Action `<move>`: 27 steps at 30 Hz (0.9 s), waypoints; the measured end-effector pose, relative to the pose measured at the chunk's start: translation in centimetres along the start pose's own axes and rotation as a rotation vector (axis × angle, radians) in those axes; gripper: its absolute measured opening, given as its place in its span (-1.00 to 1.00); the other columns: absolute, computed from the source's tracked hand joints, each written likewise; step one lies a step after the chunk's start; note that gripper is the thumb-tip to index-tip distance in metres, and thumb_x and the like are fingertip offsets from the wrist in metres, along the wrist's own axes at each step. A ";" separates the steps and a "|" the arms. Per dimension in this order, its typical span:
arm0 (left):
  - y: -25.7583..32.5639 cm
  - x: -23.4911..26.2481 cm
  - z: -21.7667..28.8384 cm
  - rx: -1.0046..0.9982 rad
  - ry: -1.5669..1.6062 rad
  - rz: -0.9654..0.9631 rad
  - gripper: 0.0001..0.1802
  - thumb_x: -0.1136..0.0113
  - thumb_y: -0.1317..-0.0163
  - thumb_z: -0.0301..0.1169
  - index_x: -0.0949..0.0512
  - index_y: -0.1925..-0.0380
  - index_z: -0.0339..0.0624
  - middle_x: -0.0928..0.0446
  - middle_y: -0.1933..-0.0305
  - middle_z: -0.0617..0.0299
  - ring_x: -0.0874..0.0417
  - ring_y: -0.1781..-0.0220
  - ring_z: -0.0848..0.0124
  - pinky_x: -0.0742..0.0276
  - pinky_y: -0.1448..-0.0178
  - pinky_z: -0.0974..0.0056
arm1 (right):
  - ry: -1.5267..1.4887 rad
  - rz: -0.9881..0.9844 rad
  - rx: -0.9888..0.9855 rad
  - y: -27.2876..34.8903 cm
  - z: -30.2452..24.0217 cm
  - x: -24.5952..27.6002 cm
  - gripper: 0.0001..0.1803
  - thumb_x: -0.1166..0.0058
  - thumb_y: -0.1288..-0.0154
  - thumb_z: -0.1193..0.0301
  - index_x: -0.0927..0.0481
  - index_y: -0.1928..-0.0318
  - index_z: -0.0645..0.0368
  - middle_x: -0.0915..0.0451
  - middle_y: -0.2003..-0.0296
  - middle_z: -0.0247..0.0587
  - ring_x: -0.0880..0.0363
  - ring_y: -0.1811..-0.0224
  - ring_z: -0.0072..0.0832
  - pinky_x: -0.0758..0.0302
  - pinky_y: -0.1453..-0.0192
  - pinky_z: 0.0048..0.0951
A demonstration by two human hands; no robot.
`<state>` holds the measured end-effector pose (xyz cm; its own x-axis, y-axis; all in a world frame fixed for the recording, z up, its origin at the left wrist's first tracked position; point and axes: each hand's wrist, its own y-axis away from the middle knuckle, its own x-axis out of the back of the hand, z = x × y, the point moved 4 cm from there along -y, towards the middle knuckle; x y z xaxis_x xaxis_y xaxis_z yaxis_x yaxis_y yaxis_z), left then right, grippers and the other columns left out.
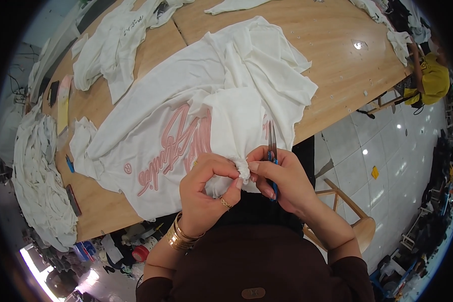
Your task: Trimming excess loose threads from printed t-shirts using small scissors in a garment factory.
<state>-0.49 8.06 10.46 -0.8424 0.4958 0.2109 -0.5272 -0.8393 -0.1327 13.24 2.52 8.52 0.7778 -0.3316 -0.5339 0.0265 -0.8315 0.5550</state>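
The left hand [202,189], with gold bracelets [178,236] at its wrist and a ring [225,202], grasps the gathered end [243,170] of a white garment [151,95] between thumb and fingers. The right hand [285,180] pinches the same end from the other side, its fingers also holding blue-handled scissors [272,138], blades pointing away from the person. The garment, with pink lettering [173,151], lies spread and rumpled on the wooden tabletop [337,85], its gathered end raised at the near edge. Another white garment [110,53] lies beyond it to the left, and a pile of white cloth [40,186] sits at the far left. A wooden stool [361,229] stands right of the person, near the right forearm
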 end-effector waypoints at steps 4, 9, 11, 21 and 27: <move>0.3 0.1 0.2 0.002 -0.033 0.067 -0.85 -0.25 0.14 -0.65 -0.49 0.53 -0.24 -0.48 0.47 0.24 -0.48 0.35 0.39 -0.39 0.20 0.38 | 0.243 0.095 0.219 1.1 -1.2 -0.1 -0.86 0.03 -0.26 0.44 -0.38 0.25 0.26 -0.40 0.58 -0.36 -0.24 0.74 -0.73 -0.15 0.67 -0.70; 0.5 0.0 0.3 -0.030 -0.058 0.101 -0.82 -0.26 0.17 -0.66 -0.48 0.54 -0.24 -0.47 0.48 0.24 -0.47 0.37 0.39 -0.38 0.23 0.38 | 0.381 -0.231 -0.033 4.2 -1.2 -0.7 -0.81 0.06 -0.37 0.29 -0.34 0.21 0.15 -0.35 0.63 -0.44 -0.18 0.75 -0.76 -0.15 0.67 -0.66; 0.5 -0.1 0.4 -0.027 -0.057 0.098 -0.82 -0.26 0.18 -0.67 -0.48 0.54 -0.24 -0.46 0.48 0.25 -0.47 0.36 0.39 -0.38 0.24 0.38 | 0.398 -0.128 -0.035 3.8 -0.8 -0.7 -0.80 -0.02 -0.31 0.32 -0.38 0.22 0.16 -0.33 0.69 -0.41 -0.24 0.73 -0.72 -0.20 0.64 -0.64; 0.5 -0.3 1.3 -0.108 -0.234 0.077 -0.80 -0.27 0.24 -0.65 -0.49 0.55 -0.21 -0.49 0.48 0.23 -0.48 0.37 0.32 -0.39 0.25 0.33 | 1.095 0.076 0.684 2.9 -2.8 -1.3 -0.77 -0.21 0.13 0.59 -0.53 0.35 0.20 -0.45 0.49 -0.29 -0.35 0.57 -0.59 -0.31 0.45 -0.63; 0.8 -0.3 0.7 -0.129 -0.214 0.101 -0.80 -0.26 0.23 -0.66 -0.50 0.54 -0.22 -0.50 0.47 0.22 -0.50 0.35 0.32 -0.39 0.21 0.34 | 0.775 0.073 0.476 1.3 -1.8 -0.6 -0.88 -0.16 -0.03 0.55 -0.50 0.38 0.26 -0.43 0.58 -0.41 -0.35 0.58 -0.73 -0.24 0.57 -0.66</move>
<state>-0.59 7.13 11.01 -0.8561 0.3411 0.3883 -0.4630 -0.8400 -0.2830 13.96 2.38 10.69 0.9759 -0.1415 0.1661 -0.1678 -0.9732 0.1570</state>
